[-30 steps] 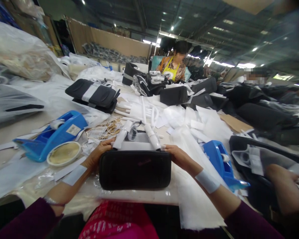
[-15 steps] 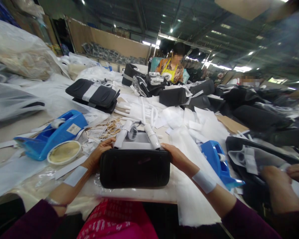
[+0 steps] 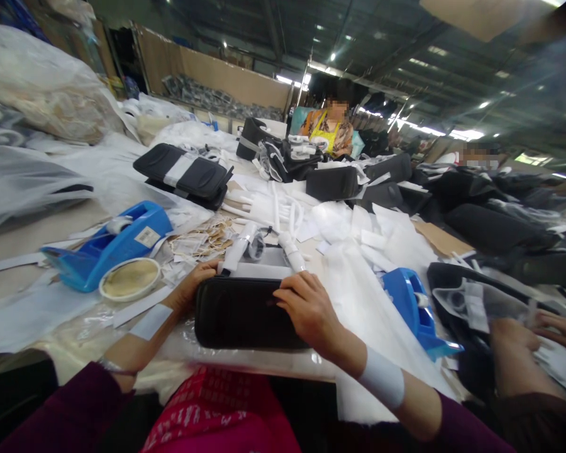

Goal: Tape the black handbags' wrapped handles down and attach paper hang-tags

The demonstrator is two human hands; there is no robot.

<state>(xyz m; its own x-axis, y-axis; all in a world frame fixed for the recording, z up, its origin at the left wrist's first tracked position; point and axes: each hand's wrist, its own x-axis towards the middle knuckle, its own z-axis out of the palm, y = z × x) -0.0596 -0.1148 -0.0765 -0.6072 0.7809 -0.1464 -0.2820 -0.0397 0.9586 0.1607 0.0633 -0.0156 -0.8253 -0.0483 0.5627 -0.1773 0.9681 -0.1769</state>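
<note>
A black handbag point(image 3: 245, 318) lies on the table edge in front of me, its handles point(image 3: 237, 251) wrapped in white padding. At its back left corner, my left hand point(image 3: 199, 284) grips the side, some fingers hidden behind the handle base. My right hand point(image 3: 309, 308) rests over the right part of the bag's front panel, fingers bent and fingertips together against the surface. Whatever those fingertips may pinch is too small to make out. Pale patches of tape cover both my wrists.
Blue tape dispensers point(image 3: 117, 245) point(image 3: 408, 308) stand left and right. Beside the left one is a round tub point(image 3: 129, 279). More black bags point(image 3: 183, 173) lie behind, among white wrapping sheets point(image 3: 358, 314). A co-worker's hands point(image 3: 514, 343) work at the far right; another person point(image 3: 327, 132) sits opposite.
My right hand has moved from the bag's right back corner onto its front panel, fingers now bent together. My left hand stays at the left corner.
</note>
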